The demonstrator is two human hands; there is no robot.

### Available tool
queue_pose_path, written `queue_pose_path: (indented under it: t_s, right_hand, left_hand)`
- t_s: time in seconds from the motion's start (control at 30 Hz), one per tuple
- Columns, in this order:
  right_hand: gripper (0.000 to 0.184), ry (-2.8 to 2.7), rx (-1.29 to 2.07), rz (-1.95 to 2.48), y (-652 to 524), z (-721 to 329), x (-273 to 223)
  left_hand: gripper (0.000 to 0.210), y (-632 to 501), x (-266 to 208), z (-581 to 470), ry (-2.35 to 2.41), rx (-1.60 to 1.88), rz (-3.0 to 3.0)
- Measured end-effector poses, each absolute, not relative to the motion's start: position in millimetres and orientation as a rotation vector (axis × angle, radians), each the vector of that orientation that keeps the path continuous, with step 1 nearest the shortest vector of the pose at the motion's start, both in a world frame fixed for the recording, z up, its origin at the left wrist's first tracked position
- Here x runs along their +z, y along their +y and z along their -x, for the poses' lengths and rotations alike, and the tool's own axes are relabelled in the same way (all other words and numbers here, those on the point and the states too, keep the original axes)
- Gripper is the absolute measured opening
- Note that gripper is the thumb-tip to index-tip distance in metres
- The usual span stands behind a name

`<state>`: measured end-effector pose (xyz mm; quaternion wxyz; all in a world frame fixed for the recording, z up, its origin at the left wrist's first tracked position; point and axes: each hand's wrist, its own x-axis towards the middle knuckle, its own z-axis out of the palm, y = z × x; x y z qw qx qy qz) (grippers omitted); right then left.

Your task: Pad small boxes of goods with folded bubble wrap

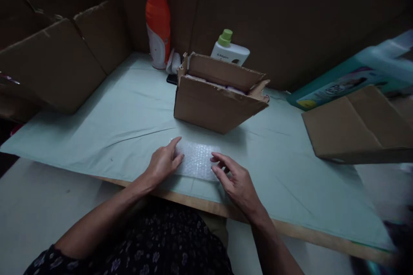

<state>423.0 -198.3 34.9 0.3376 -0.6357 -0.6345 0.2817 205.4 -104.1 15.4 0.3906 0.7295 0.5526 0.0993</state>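
Observation:
A small clear sheet of bubble wrap (198,161) lies flat on the pale green cloth (135,116) near the table's front edge. At its left end is my left hand (164,161), thumb and index finger apart over the sheet's edge. My right hand (234,178) is at the right end, fingers curved and parted, with the fingertips by the sheet's edge. Neither hand grips the wrap. Just beyond the sheet stands an open cardboard box (213,105) with packed items partly visible inside; its flaps hide most of them.
Behind the box are an orange bottle (158,17), a white bottle with a green cap (230,51) and a dark flat object (172,79). A large carton (54,64) stands left. To the right are another cardboard box (351,124) and a teal jug (345,79).

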Motion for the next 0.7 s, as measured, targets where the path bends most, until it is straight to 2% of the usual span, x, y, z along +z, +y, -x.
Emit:
queue_pose_path:
  t_s: [0.1,0.2,0.3,0.4,0.47,0.6,0.7]
  right_hand:
    - [0.029,-1.811,0.592,1.744,-198,-429,13]
    - [0.029,-1.9,0.452,1.764,-198,-427,-4]
    - [0.026,-1.976,0.346,1.741,-200,-424,-6]
    - [0.025,-2.05,0.167,1.725,-197,-416,1]
    - [0.026,-2.126,0.076,1.712,-190,-408,2]
    - [0.024,-2.194,0.116,1.707,-174,-403,-11]
    - [0.025,-2.016,0.247,1.736,-176,-418,-18]
  left_hand:
    - [0.069,-100,16,-201,1.53,0.083,-2.047]
    - [0.069,-102,12,-199,1.561,0.094,-2.173]
    - [0.062,-109,6,-197,1.548,0.327,-2.363]
    - [0.046,-115,1,-196,1.374,0.657,-2.612]
    - [0.035,-115,-2,-197,1.179,0.664,-2.741]
    - [0.023,-106,-13,-201,1.019,0.384,-2.78]
    - [0.023,-100,-18,-200,1.015,0.403,-2.725]
